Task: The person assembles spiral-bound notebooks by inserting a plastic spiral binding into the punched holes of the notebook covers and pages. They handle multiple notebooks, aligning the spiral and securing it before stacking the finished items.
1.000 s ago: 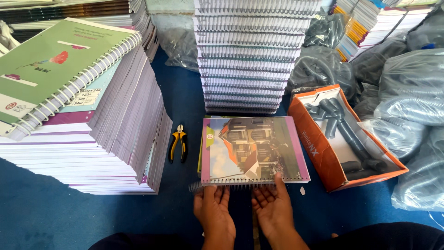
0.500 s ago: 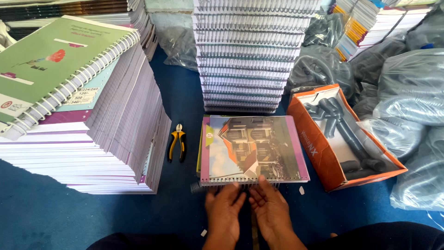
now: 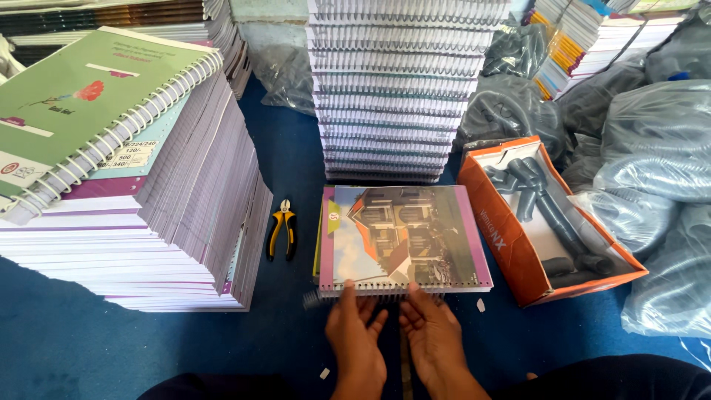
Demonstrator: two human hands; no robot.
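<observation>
A notebook (image 3: 404, 237) with a house picture and purple edges lies flat on the blue floor in front of me. Along its near edge runs a black spiral wire (image 3: 315, 299), which sticks out to the left. My left hand (image 3: 355, 333) and my right hand (image 3: 429, 333) sit side by side at that edge, fingertips pressing on the wire at the middle of the binding. Neither hand lifts anything.
Yellow-handled pliers (image 3: 282, 228) lie left of the notebook. A tall stack of bound notebooks (image 3: 404, 89) stands behind it; a big stack of unbound pads (image 3: 148, 215) is at left. An orange box (image 3: 511, 244) with black coils sits right, plastic-wrapped bundles (image 3: 659, 185) beyond.
My two hands have drawn together toward the middle of the binding edge and slid forward onto the wire. The notebook has stayed put.
</observation>
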